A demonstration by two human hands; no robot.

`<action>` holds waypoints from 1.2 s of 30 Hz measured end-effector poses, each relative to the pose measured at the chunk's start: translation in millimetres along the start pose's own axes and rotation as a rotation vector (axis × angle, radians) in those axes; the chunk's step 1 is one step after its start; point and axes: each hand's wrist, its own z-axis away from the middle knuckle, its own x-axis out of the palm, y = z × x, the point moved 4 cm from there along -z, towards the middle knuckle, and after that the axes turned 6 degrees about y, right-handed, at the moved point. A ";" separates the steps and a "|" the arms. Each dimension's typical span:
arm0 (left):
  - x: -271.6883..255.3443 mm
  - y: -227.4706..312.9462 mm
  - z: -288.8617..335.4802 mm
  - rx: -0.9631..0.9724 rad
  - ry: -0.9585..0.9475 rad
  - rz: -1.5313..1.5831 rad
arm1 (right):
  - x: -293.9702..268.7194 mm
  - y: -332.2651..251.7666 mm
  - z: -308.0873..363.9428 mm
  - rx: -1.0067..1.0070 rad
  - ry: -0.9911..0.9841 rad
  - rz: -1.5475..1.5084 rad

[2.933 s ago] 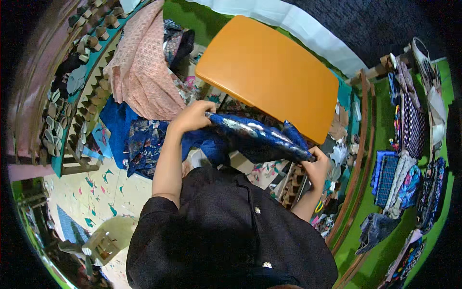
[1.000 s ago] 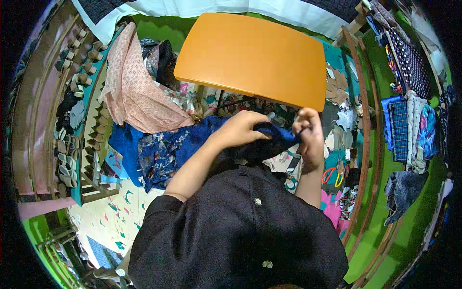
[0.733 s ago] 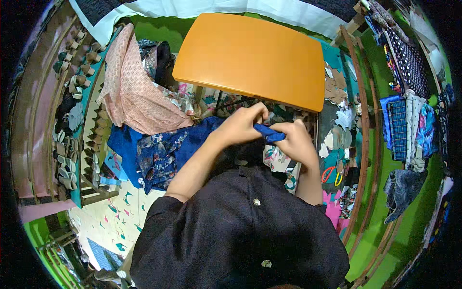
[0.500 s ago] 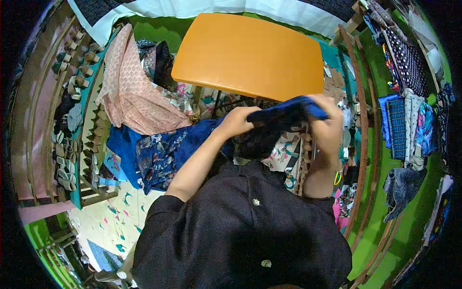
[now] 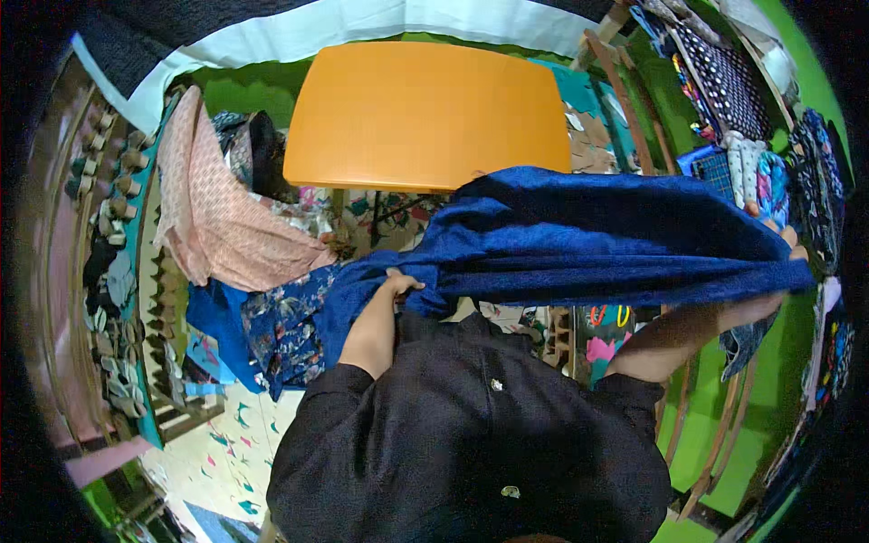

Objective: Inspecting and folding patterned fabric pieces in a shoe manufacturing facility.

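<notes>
Since the blue cloth (image 5: 579,242) looks soft, light, maybe slippery, hold edges or folds; right grip (image 5: 775,228) pinches its right end, left grip (image 5: 405,282) clutches bunched folds.

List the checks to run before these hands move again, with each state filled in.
1. Right hand gripping the blue cloth: ok, at its right end.
2. Left hand touching the cloth: ok.
3. Left hand's grip firm: cannot tell.
4. Cloth off the orange tabletop: cannot tell; it overlaps the front edge in view.
5. Floor free of scraps: not ok, several scattered.
</notes>
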 end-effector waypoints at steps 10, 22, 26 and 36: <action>-154.7 176.7 121.2 1.277 0.021 0.037 | -11.3 73.2 37.7 0.337 -0.401 0.947; -194.3 244.1 340.2 1.565 0.071 -0.458 | 100.0 149.6 109.4 0.313 -0.849 0.937; -224.5 239.0 306.1 1.349 0.117 -0.212 | 97.3 145.9 96.6 0.314 -0.869 0.989; -203.7 234.8 237.4 1.212 -0.121 -0.606 | 48.9 152.8 28.2 -0.115 -0.159 1.061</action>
